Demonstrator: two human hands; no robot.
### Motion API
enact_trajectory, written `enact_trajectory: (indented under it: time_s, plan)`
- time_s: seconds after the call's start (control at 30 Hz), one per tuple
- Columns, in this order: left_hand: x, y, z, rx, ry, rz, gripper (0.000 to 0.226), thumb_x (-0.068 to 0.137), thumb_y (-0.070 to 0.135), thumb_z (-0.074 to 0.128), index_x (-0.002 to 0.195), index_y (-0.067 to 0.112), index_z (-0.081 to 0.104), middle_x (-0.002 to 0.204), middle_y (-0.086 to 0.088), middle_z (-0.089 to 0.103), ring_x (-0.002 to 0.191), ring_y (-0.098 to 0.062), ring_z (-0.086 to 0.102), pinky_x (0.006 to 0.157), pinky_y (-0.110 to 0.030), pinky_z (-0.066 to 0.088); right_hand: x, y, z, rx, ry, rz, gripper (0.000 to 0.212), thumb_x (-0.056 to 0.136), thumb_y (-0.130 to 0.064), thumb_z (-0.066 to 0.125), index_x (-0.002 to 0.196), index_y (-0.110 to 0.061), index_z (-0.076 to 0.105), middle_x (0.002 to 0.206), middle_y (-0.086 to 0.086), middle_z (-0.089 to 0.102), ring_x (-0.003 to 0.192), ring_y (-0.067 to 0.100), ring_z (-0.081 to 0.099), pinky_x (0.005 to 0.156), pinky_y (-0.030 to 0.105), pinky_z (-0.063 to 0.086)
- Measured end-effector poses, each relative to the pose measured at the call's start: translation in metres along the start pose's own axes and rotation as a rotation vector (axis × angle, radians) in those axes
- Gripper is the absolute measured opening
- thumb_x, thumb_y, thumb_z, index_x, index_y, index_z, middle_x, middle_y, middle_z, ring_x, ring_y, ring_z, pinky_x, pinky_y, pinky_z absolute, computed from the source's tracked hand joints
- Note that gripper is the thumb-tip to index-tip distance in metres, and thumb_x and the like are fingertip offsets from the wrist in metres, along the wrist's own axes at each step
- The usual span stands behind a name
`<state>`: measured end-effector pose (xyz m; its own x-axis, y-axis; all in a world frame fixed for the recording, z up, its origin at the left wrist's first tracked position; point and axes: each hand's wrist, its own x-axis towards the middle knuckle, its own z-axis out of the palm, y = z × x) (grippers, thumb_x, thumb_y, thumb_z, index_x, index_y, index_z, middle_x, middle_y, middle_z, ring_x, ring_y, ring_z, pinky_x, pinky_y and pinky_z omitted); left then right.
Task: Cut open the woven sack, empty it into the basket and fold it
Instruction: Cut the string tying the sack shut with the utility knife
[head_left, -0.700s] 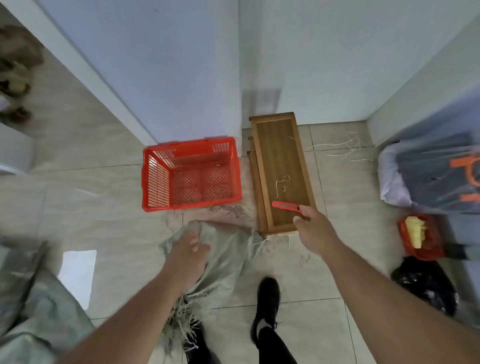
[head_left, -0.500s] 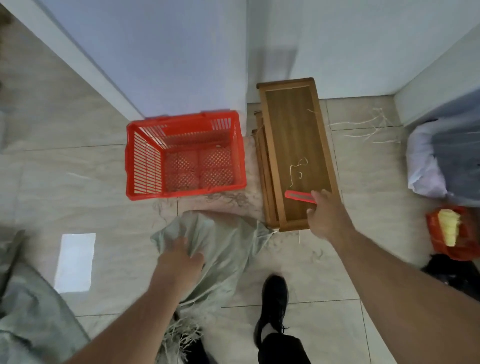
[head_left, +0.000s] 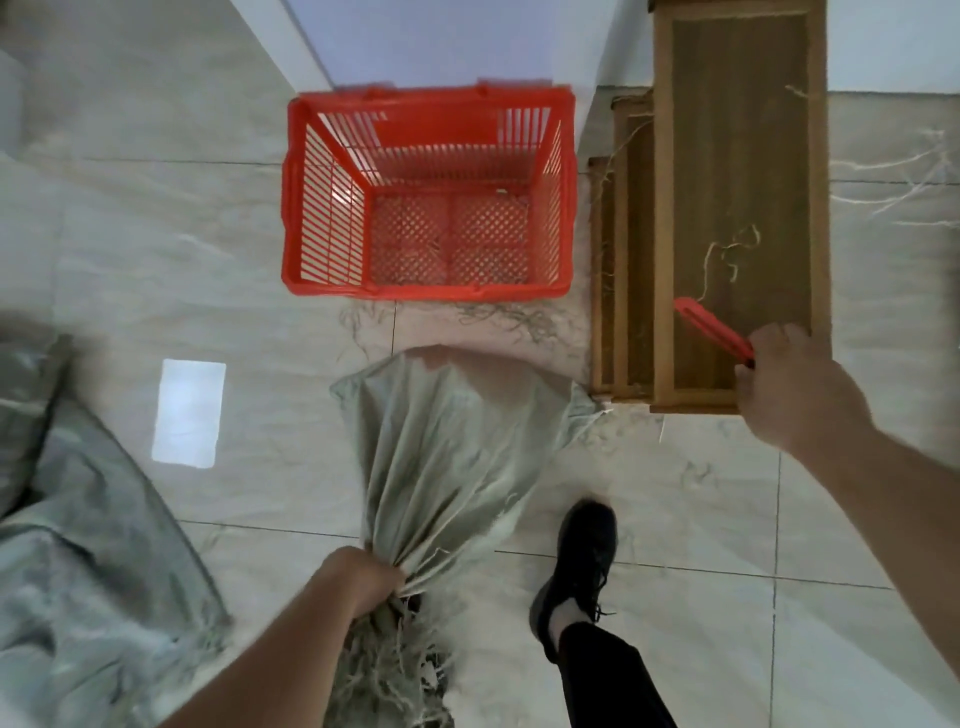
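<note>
With the left hand (head_left: 358, 582) bunching the woven sack's (head_left: 447, 447) frayed neck on the floor before the empty red basket (head_left: 428, 195), the right hand (head_left: 795, 395), pinching the red cutter (head_left: 714, 332), should slice away from those fingers.
</note>
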<state>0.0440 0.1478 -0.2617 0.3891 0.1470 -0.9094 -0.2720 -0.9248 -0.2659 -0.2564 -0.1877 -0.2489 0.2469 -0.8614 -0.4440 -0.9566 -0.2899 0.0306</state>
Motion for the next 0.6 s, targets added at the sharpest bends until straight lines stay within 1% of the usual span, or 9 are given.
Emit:
enact_trajectory:
  time_s: [0.07, 0.13, 0.17, 0.23, 0.3, 0.4, 0.5, 0.57, 0.6]
  plan:
    - [-0.015, -0.002, -0.006, -0.04, 0.002, 0.102, 0.049, 0.084, 0.039, 0.069, 0.124, 0.012, 0.062, 0.126, -0.014, 0.068, 0.111, -0.031, 0.064, 0.089, -0.032, 0.051, -0.022, -0.022, -0.017, 0.174, -0.078, -0.026, 0.016, 0.105, -0.024, 0.055, 0.112, -0.01, 0.054, 0.09, 0.006, 0.054, 0.066, 0.021, 0.056, 0.062, 0.035, 0.049]
    - [-0.03, 0.0, -0.012, -0.111, 0.023, 0.207, 0.038, 0.087, 0.036, 0.068, 0.118, 0.017, 0.057, 0.119, -0.008, 0.067, 0.104, -0.027, 0.061, 0.089, -0.034, 0.051, -0.057, -0.049, -0.031, 0.421, -0.211, -0.06, 0.014, 0.106, -0.026, 0.054, 0.115, -0.017, 0.05, 0.082, 0.007, 0.062, 0.06, 0.022, 0.062, 0.051, 0.034, 0.047]
    - [-0.036, 0.001, -0.016, -0.155, 0.039, 0.259, 0.038, 0.086, 0.035, 0.07, 0.118, 0.018, 0.056, 0.115, -0.006, 0.066, 0.101, -0.026, 0.062, 0.085, -0.033, 0.05, -0.076, -0.063, -0.034, 0.551, -0.302, -0.067, 0.013, 0.106, -0.026, 0.055, 0.115, -0.02, 0.049, 0.081, 0.008, 0.065, 0.062, 0.024, 0.066, 0.05, 0.039, 0.05]
    - [-0.048, 0.007, -0.023, -0.26, 0.089, 0.385, 0.043, 0.085, 0.031, 0.076, 0.12, 0.021, 0.054, 0.107, -0.001, 0.067, 0.093, -0.02, 0.065, 0.075, -0.031, 0.051, -0.115, -0.093, -0.034, 0.814, -0.5, -0.039, 0.013, 0.104, -0.019, 0.055, 0.117, -0.022, 0.052, 0.084, 0.014, 0.068, 0.066, 0.025, 0.067, 0.061, 0.043, 0.056]
    - [-0.056, 0.012, -0.028, -0.359, 0.148, 0.516, 0.052, 0.085, 0.025, 0.079, 0.129, 0.025, 0.052, 0.105, 0.006, 0.066, 0.091, -0.014, 0.066, 0.075, -0.03, 0.053, -0.149, -0.12, -0.025, 1.053, -0.649, 0.052, 0.018, 0.102, -0.008, 0.052, 0.116, -0.018, 0.057, 0.08, 0.02, 0.066, 0.063, 0.023, 0.061, 0.063, 0.041, 0.052]
    - [-0.058, 0.018, -0.034, -0.501, 0.187, 0.621, 0.062, 0.088, 0.02, 0.079, 0.139, 0.031, 0.045, 0.117, 0.006, 0.061, 0.103, -0.016, 0.064, 0.086, -0.028, 0.048, -0.188, -0.151, -0.01, 1.308, -0.707, 0.224, 0.016, 0.105, -0.009, 0.049, 0.112, -0.01, 0.063, 0.069, 0.012, 0.06, 0.054, 0.022, 0.053, 0.055, 0.037, 0.045]
    - [-0.054, 0.018, -0.035, -0.573, 0.181, 0.673, 0.064, 0.09, 0.015, 0.075, 0.138, 0.035, 0.038, 0.123, 0.002, 0.06, 0.107, -0.02, 0.065, 0.091, -0.036, 0.054, -0.216, -0.171, 0.0, 1.596, -0.743, 0.424, 0.024, 0.108, -0.004, 0.042, 0.117, -0.001, 0.064, 0.07, 0.016, 0.06, 0.049, 0.024, 0.051, 0.048, 0.032, 0.044]
    - [-0.051, 0.016, -0.034, -0.594, 0.163, 0.671, 0.063, 0.09, 0.015, 0.073, 0.139, 0.034, 0.038, 0.121, 0.004, 0.062, 0.102, -0.022, 0.069, 0.087, -0.039, 0.058, -0.233, -0.179, 0.004, 1.66, -0.732, 0.39, 0.023, 0.11, -0.004, 0.042, 0.115, 0.006, 0.061, 0.074, 0.017, 0.061, 0.051, 0.023, 0.053, 0.047, 0.033, 0.046]
    - [-0.049, 0.015, -0.033, -0.613, 0.152, 0.668, 0.061, 0.089, 0.016, 0.074, 0.137, 0.032, 0.041, 0.119, 0.006, 0.063, 0.099, -0.023, 0.071, 0.084, -0.04, 0.06, -0.241, -0.183, 0.005, 1.655, -0.71, 0.349, 0.022, 0.11, -0.007, 0.043, 0.115, 0.005, 0.062, 0.076, 0.017, 0.062, 0.052, 0.022, 0.054, 0.047, 0.033, 0.046]
